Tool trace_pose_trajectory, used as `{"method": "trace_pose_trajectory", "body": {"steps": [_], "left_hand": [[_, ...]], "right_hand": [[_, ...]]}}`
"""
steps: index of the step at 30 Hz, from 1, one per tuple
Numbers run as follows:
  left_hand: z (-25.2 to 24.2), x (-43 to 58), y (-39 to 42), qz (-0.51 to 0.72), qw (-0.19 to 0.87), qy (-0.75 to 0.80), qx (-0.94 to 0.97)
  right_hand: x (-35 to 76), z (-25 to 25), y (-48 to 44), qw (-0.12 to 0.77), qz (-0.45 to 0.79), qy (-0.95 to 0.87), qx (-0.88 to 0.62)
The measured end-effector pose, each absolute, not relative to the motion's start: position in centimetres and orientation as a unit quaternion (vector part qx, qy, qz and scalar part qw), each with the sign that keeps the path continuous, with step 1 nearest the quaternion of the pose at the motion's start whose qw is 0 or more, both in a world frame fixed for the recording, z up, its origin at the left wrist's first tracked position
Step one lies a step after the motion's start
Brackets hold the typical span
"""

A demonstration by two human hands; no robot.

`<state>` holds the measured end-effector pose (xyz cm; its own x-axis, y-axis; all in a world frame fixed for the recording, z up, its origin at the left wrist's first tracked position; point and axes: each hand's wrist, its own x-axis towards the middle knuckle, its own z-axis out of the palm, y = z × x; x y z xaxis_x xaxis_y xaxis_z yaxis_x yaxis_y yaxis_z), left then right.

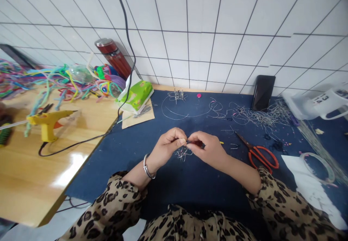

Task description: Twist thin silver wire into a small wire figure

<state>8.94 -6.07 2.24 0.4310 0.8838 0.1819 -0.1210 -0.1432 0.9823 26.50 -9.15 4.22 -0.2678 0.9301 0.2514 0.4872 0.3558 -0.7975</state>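
Note:
My left hand (171, 143) and my right hand (208, 146) meet over the dark blue table cover (116, 161), fingertips pinched together. Between them is a small dark piece, mostly hidden by the fingers, with a tangle of thin silvery wire (183, 154) hanging just below. Whether the dark piece and the wire are joined, I cannot tell. Right of my right hand lie a small bent wire (233, 146) and a pair of scissors (262, 156) with orange-red handles.
A yellow glue gun (50, 123) stands left on the wooden table (24, 175), its black cord (78, 144) running rightward. Behind are a tissue pack (138, 94), a red flask (114, 58) and colourful pipe cleaners (76, 83). Rightward: loose wires (261, 114), a phone (263, 92), tape (330, 172), a mug (327, 101).

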Motion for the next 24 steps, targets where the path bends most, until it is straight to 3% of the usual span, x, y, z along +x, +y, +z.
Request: {"method": "trace_pose_trajectory", "body": {"steps": [15,24], "left_hand": [[2.0,8.8,-5.9,0.408,0.475,0.323,0.710],[1.9,9.4,-6.4,0.416,0.571,0.348,0.616]], "right_hand": [[26.7,3.5,-8.9,0.361,0.223,-0.772,-0.473],[26.1,3.7,-9.3,0.370,0.293,-0.729,-0.496]]}}
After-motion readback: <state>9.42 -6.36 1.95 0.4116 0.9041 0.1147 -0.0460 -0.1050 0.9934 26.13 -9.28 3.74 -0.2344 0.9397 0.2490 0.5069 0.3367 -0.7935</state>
